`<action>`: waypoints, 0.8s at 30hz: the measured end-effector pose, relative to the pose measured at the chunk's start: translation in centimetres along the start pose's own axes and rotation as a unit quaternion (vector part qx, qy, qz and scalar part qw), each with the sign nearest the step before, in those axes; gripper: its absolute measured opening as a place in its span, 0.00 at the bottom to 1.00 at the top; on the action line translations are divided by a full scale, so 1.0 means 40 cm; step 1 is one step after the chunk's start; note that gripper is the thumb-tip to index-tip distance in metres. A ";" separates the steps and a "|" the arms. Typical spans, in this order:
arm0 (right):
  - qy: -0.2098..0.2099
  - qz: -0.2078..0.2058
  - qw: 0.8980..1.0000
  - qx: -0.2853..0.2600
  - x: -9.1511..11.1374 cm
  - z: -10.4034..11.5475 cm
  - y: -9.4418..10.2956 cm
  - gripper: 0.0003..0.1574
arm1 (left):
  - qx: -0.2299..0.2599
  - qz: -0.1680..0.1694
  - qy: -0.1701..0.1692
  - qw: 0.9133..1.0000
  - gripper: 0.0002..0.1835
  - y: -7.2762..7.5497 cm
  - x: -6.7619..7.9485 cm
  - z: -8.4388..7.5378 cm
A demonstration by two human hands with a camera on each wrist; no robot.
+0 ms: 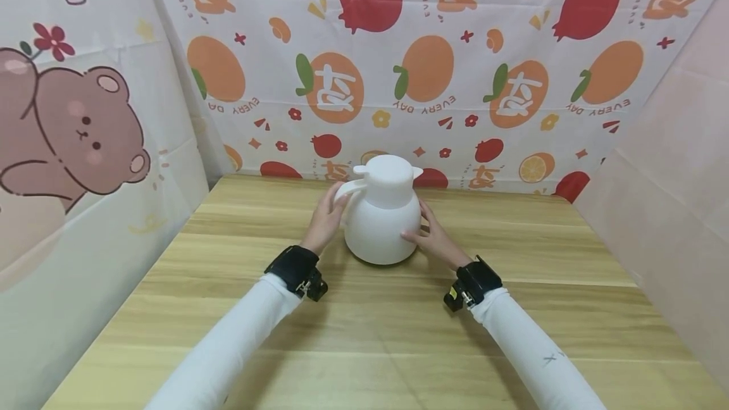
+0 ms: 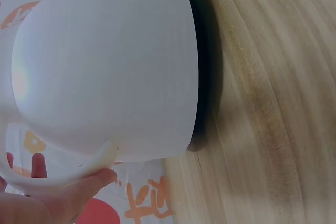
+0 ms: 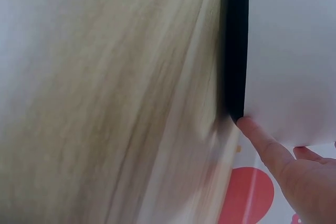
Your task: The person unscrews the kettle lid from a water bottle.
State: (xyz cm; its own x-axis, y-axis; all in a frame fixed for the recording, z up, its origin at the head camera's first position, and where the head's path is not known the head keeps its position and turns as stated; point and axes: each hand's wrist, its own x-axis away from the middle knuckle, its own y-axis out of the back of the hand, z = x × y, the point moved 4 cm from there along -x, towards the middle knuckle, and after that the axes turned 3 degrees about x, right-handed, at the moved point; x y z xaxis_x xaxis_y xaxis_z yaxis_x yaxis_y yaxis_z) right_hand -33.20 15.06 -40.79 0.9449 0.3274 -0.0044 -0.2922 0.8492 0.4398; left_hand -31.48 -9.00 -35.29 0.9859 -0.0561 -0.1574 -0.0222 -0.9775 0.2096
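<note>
A white thermal jug (image 1: 383, 226) stands upright at the back middle of the wooden table, its spout pointing right and its handle (image 1: 348, 190) to the left. My left hand (image 1: 327, 215) grips that handle; in the left wrist view its thumb lies along the lower part. Around the right side of the round body, my right hand (image 1: 437, 240) holds with the thumb in front and the fingers farther back, partly hidden. The right wrist view shows the thumb (image 3: 265, 142) touching the body near its dark base (image 3: 237, 51). Whether the base rests fully on the table cannot be told.
The wooden table (image 1: 342, 347) stretches toward me and to both sides. Behind it hangs a fruit-print cloth (image 1: 376, 74), close to the jug. A bear-print cloth (image 1: 85, 125) hangs at the left and a pale pink one (image 1: 672, 176) at the right.
</note>
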 end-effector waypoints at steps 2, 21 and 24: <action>-0.001 0.001 1.000 0.003 0.005 -0.005 0.001 0.60 | -0.001 0.001 0.006 1.000 0.30 -0.004 0.007 0.002; 0.000 0.019 1.000 -0.004 0.038 -0.009 0.018 0.58 | -0.002 -0.014 -0.009 1.000 0.28 -0.033 0.046 -0.017; 0.001 0.025 1.000 -0.009 0.047 -0.001 0.020 0.58 | -0.004 -0.016 -0.007 1.000 0.28 -0.036 0.059 -0.029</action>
State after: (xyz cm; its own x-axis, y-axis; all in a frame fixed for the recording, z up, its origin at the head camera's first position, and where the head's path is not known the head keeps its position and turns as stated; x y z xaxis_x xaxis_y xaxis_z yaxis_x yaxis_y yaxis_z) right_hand -31.67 16.36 -40.47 0.9289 0.3701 0.0157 -0.3416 0.8394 0.4226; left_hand -28.93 -7.50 -34.86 0.9839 -0.0278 -0.1767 0.0106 -0.9770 0.2130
